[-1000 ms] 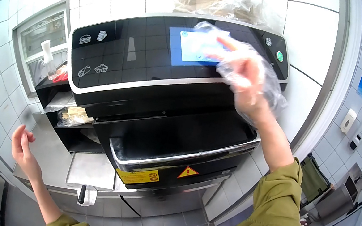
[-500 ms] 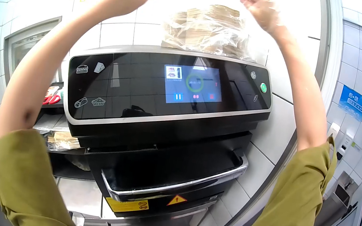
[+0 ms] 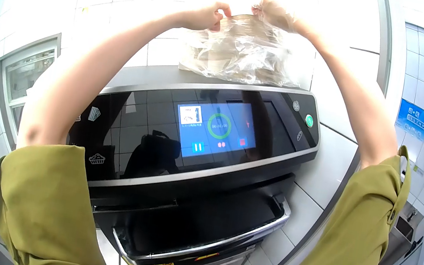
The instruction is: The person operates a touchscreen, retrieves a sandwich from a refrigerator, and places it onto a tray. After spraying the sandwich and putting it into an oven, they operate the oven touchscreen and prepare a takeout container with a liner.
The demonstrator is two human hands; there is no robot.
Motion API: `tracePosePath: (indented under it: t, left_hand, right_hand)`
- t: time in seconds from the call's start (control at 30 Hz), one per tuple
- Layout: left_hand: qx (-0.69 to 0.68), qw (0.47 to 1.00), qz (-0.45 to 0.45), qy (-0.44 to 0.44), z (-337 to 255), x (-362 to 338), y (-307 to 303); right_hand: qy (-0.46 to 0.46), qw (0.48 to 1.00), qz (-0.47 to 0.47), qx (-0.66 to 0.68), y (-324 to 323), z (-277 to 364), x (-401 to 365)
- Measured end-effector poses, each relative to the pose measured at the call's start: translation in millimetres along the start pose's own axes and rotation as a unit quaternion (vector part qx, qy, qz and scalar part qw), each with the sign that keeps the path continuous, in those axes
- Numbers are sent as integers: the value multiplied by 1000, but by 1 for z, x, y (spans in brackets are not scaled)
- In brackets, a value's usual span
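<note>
A clear plastic bag (image 3: 235, 60) stands on top of a black machine (image 3: 139, 134) and wraps a stack of light-brown, flat paper-like pieces (image 3: 248, 22). At the bag's upper left edge, my left hand (image 3: 204, 17) has its fingers curled on the plastic beside the stack. My right hand (image 3: 275, 15) is closed on the bag at the upper right, with clear film crumpled around its fingers. The exact kind of the brown pieces cannot be made out. A lit touchscreen (image 3: 217, 128) on the machine's front shows a green ring.
Below the panel, a black tray-like part (image 3: 203, 221) with a silver rim juts out. White tiled wall (image 3: 327, 146) surrounds the machine. A small framed window (image 3: 24, 78) is at left; a blue sign (image 3: 414, 118) and a metal sink (image 3: 404, 227) are at right.
Both hands have come down and inward, from above the bag to its upper edges. The view has shifted, so the machine's panel looks nearer and lower.
</note>
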State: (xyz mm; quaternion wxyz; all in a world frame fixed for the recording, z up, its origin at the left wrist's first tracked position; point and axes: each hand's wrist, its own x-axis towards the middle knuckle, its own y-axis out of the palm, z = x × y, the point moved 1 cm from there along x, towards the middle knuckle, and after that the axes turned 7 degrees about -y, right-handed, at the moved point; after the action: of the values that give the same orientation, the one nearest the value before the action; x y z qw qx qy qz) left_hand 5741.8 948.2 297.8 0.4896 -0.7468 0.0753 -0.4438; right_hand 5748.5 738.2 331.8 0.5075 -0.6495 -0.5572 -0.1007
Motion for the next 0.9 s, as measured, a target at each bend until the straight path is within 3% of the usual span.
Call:
tracePosePath:
  t: [0.1,0.2,0.3,0.4,0.5,0.6,0.7,0.8,0.9]
  left_hand:
    - [-41,996,-40,65,7,11,-3]
    - [23,991,-42,123,4,17,-4]
    - [157,964,-92,196,6,25,-3]
    - [205,948,-89,228,10,32,-5]
    - [245,910,-120,312,8,29,-8]
    - [234,915,-121,307,3,25,-8]
    - [132,965,-112,196,-1,32,-11]
    - [10,981,-110,161,16,57,-21]
    - [-78,991,-75,80,5,39,-27]
  right_hand:
    - [-97,995,9,-11,-9,1,-2]
    - [-84,993,59,-52,-16,13,-4]
    - [-34,998,43,-37,-3,7,-1]
    - [-72,993,52,-77,-6,10,2]
    - [-30,995,66,-63,-14,24,-2]
    - [-109,993,46,-29,-5,3,4]
    - [-65,998,-17,-12,-14,-5,17]
    - [5,999,1,-47,-32,6,39]
    - [-45,989,-73,-118,-27,-2,45]
